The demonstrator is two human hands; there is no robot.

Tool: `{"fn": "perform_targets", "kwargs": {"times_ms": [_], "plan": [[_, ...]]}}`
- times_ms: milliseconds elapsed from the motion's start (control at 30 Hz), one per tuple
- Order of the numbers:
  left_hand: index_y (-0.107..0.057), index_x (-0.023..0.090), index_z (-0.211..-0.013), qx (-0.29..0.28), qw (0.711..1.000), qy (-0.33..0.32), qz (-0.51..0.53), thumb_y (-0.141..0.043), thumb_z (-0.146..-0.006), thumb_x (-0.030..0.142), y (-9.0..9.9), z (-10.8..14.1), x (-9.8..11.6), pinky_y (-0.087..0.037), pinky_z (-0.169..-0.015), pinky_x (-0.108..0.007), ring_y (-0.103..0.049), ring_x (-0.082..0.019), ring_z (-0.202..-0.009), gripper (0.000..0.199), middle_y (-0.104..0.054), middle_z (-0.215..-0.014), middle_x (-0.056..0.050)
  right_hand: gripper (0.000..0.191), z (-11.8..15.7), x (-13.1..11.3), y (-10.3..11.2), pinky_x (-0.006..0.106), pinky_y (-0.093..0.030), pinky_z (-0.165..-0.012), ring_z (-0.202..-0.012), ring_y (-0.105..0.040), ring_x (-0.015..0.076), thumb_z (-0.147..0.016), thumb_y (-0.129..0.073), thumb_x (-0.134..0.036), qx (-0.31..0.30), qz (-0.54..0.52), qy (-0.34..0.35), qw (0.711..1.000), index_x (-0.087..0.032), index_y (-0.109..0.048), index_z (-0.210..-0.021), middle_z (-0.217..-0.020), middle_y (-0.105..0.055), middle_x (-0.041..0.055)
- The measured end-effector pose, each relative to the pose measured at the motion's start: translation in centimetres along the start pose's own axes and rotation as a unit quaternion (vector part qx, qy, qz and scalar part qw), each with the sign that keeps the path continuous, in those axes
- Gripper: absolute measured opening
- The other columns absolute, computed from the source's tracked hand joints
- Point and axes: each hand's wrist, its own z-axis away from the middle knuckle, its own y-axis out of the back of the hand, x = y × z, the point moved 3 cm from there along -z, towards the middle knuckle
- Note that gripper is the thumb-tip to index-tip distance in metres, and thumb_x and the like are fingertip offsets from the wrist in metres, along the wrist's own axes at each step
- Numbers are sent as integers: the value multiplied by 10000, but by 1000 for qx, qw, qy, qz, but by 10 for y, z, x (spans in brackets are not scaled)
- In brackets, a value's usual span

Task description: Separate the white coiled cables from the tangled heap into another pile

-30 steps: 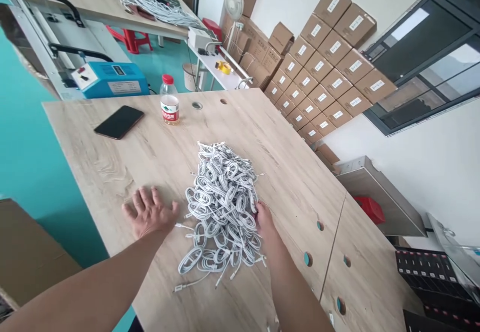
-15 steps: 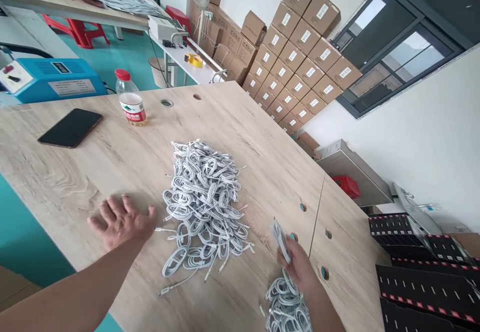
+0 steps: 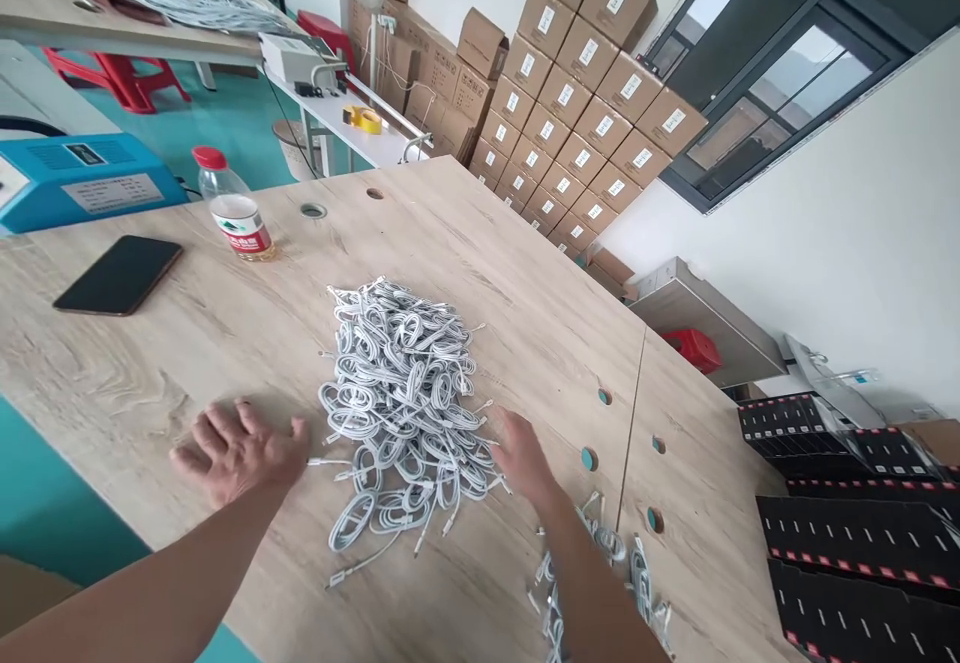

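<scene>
A large pile of coiled white cables [image 3: 405, 393] lies on the wooden table [image 3: 247, 343]. My left hand [image 3: 236, 448] rests flat on the wood to the left of it, fingers spread and nothing held. At the pile's right edge is my right hand [image 3: 521, 453], close to the cable ends; its fingertips are partly hidden, so I cannot tell whether they grip a cable. A second group of cables [image 3: 641, 578] lies at the lower right, partly covered by my right forearm.
A bottle with a red cap [image 3: 236, 208] and a black phone [image 3: 118, 275] are at the table's back left, near a blue machine [image 3: 90, 178]. Round holes [image 3: 589, 459] pierce the tabletop at right. Black slotted trays [image 3: 862, 543] stand beyond the right edge.
My right hand has let go of the cable bundle it held and moved left to the large pile. The cables at lower right are more spread out. The view has shifted slightly.
</scene>
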Motion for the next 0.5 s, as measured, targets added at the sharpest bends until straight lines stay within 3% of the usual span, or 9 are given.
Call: {"fn": "perform_targets", "kwargs": {"times_ms": [100,200,367,500], "plan": [[-259,27,-1578,-8,1000,4,3,-180,-906,581,0,0,-2,-18,-1268,-613,-28,-340,-1583,874,-187,-1686,-240,578,-45,-39,-28,425,-423,-1074,-1259,-590,286,-867,-596,-171,-73,101,52,991,-235,-569,-1441,-1321,-686,125],[-263,44,-1574,-11,1000,4,6,-221,-909,575,1,0,-4,-10,-1269,-603,-29,-339,-1590,852,-195,-1685,-246,452,-50,-38,-26,408,-399,-1047,-1160,-626,277,-868,-592,-174,-99,119,56,986,-236,-660,-1311,-1179,-733,106],[-266,60,-1576,-19,1000,5,9,-245,-914,574,1,1,-3,6,-1269,-592,-13,-323,-1593,838,-192,-1689,-246,286,-23,-5,19,322,-461,-866,-931,-653,217,-866,-531,-246,-111,-113,-16,987,-210,-708,-1087,-1006,-745,39],[-252,30,-1571,-15,1000,6,-2,-186,-911,552,4,2,1,-13,-1259,-605,-27,-344,-1575,844,-193,-1672,-261,215,34,26,66,332,-463,-799,-823,-626,217,-820,-599,-392,-134,-224,-106,960,-206,-691,-877,-825,-701,12]]}}
